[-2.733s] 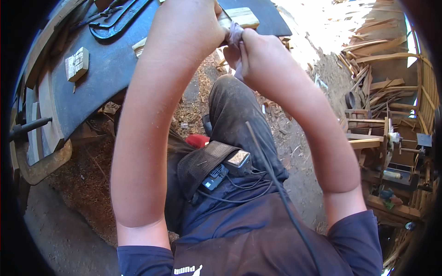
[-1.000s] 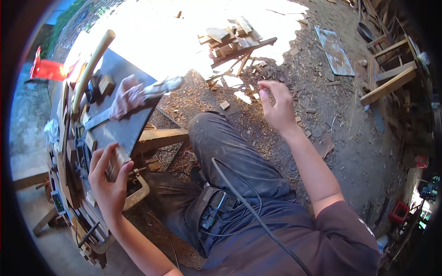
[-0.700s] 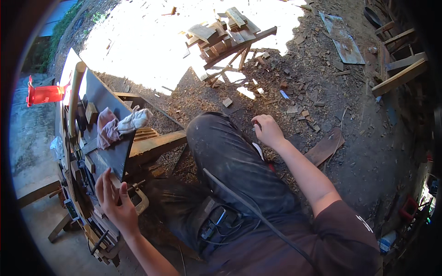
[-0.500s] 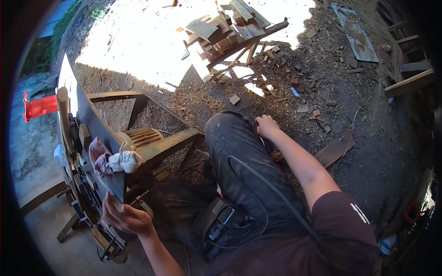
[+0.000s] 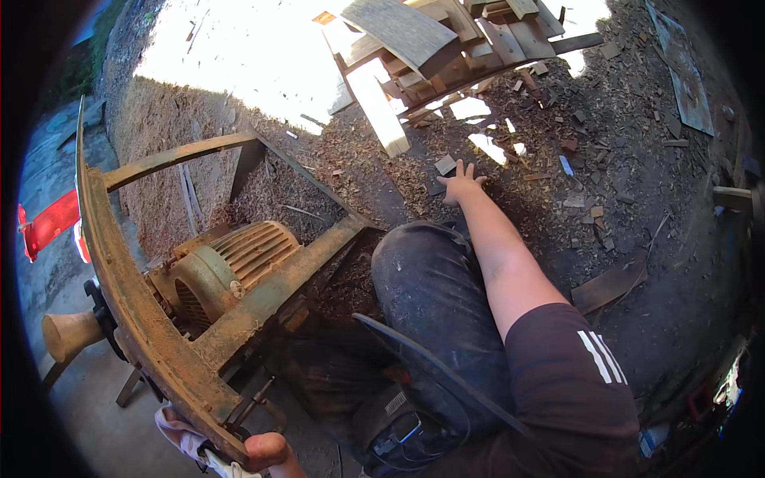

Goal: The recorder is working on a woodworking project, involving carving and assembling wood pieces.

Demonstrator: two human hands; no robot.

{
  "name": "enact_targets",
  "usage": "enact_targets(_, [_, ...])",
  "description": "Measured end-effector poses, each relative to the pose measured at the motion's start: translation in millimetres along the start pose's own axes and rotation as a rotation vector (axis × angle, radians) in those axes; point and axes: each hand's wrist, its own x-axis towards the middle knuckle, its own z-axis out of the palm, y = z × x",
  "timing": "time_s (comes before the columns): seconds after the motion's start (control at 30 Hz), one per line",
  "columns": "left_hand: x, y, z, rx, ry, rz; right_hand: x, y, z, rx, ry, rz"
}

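The bench rim (image 5: 143,311) partly hides the left grip (image 5: 269,452), and the view's top crops the woodpile (image 5: 402,32).

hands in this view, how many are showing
2: the left hand, mostly hidden, at the near end of the motor table; the right hand, spread open, near a small wood block.

"What sort of place are you in?"

"A woodworking shop: you have stacked planks (image 5: 402,32) at the top of your view, and wood scraps (image 5: 445,165) strewn over bare ground (image 5: 685,239) right of centre."

"Any machinery near you?"

"Yes, left of centre you have a dusty finned motor (image 5: 227,271) inside a heavy framework (image 5: 275,298). Sunlit ground (image 5: 255,64) at the upper left shows you it's open to the outdoors."
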Motion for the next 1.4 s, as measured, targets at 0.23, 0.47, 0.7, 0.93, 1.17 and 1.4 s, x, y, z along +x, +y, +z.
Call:
enact_targets(0.23, [21, 18, 4, -0.187, 0.015, 0.035, 28, -16, -6, 0.035, 0.031, 0.026])
enact_targets(0.47, [55, 32, 4, -0.368, 0.093, -0.009, -19, 23, 14, 0.931, 0.58, -0.447])
enact_targets(0.7, [101, 66, -24, -0.383, 0.048, -0.452, -151, 46, -5, 1.494, 0.312, -0.78])
enact_targets(0.93, [130, 85, -23, -0.539, 0.042, -0.562, -293, 20, -32, 1.669, 0.18, -1.063])
enact_targets(1.17, [126, 75, -37, -0.674, 0.013, -0.65, -371, -44, 17, 1.443, 0.026, -1.188])
enact_targets(1.4, [98, 77, -69, -0.914, -0.054, -0.681, -429, -73, 47, 0.899, 0.236, -0.972])
